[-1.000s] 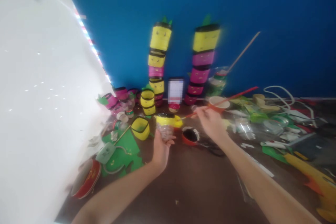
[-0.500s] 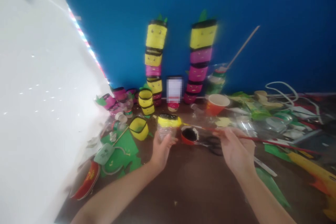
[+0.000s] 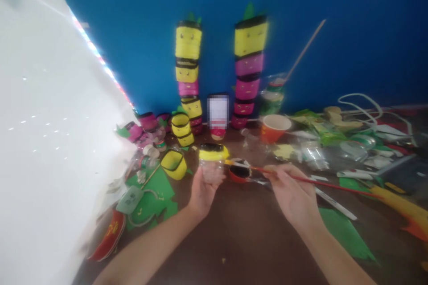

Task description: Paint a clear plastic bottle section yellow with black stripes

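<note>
The left hand [image 3: 203, 187] is gripping a clear plastic bottle piece [image 3: 210, 170] from below, fingers curled around its transparent body. The piece is carrying a yellow band with a black rim [image 3: 213, 151] at its top and is being held upright just above the tabletop [image 3: 247, 240].

The right hand [image 3: 291, 196] is closed on a red-handled paintbrush [image 3: 321, 182], pinching the shaft between thumb and fingers. The brush is lying nearly level, its handle extending out to the right and its tip pointing left, at the yellow band. Directly under the brush shaft, a small red pot of black paint [image 3: 239, 173] is standing on the tabletop between the two hands.

Left of the left hand, a yellow cup with black edging [image 3: 174, 164] is tilting on green foam sheets [image 3: 152, 191]. A red lid [image 3: 112, 236] is lying at the lower left; it is bearing yellowish writing that is too blurred to read. An orange paper cup [image 3: 274, 127] is standing behind the right hand.

Against the blue wall [image 3: 351, 31], two stacks of yellow and pink painted cups [image 3: 250, 67] are standing. A large white sheet [image 3: 43, 142] is covering the left side. No label in view is legible
</note>
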Demonstrator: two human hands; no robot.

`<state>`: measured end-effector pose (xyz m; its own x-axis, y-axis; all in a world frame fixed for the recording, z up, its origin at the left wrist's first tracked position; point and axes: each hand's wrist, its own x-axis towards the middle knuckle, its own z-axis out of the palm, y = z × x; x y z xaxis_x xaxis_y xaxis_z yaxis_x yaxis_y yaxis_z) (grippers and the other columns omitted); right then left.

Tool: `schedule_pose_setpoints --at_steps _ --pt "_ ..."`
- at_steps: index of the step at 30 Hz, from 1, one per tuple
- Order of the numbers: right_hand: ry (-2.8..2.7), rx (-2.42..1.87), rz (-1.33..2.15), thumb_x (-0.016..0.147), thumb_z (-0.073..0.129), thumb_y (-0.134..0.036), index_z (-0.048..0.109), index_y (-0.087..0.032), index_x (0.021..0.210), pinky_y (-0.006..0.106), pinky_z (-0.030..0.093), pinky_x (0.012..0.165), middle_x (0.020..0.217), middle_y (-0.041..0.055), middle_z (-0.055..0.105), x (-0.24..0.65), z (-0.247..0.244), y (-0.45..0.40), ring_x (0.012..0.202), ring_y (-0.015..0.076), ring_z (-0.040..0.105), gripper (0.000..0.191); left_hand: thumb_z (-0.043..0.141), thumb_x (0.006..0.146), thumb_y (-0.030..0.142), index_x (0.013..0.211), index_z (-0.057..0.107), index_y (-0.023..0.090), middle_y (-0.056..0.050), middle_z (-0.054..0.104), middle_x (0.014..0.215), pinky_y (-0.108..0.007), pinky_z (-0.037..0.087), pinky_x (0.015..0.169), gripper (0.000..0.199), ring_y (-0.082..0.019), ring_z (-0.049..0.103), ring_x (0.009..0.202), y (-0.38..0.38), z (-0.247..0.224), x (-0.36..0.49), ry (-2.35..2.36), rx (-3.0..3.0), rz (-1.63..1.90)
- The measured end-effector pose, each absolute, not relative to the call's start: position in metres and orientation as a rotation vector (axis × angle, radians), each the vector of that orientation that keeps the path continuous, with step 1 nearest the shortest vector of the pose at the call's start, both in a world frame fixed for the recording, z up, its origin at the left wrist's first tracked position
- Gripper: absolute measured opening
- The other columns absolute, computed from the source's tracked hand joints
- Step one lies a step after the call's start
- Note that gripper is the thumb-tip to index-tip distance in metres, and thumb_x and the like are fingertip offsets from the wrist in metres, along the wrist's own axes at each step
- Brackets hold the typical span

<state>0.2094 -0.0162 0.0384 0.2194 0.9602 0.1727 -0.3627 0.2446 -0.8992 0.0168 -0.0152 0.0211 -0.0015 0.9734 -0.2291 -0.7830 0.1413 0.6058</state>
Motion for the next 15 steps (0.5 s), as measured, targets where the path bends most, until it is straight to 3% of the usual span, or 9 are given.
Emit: schedule_pose_setpoints --at_steps 7,15 --pt "-0.843 -0.864 1.128 0.066 0.080 -0.043 0.069 -0.026 0.066 0.026 0.053 0.071 0.074 -0.0008 0.071 0.2070 0.0401 -0.0163 0.071 0.0132 0.065 0.021 0.048 0.089 0.046 0.089 0.070 0.010 -0.012 0.074 0.079 -0.029 0.051 0.068 0.043 -0.019 0.068 0.068 -0.0137 0.0164 0.0149 0.689 0.353 1.336" --pt "-0.877 -0.943 1.118 0.065 0.080 -0.048 0.067 -0.025 0.068 0.030 0.055 0.072 0.076 0.0004 0.071 0.2007 0.0395 -0.0185 0.072 0.0155 0.066 0.026 0.050 0.089 0.044 0.092 0.070 0.010 -0.011 0.074 0.082 -0.030 0.052 0.073 0.040 -0.019 0.069 0.073 -0.0169 0.0196 0.0151 0.653 0.379 1.341"
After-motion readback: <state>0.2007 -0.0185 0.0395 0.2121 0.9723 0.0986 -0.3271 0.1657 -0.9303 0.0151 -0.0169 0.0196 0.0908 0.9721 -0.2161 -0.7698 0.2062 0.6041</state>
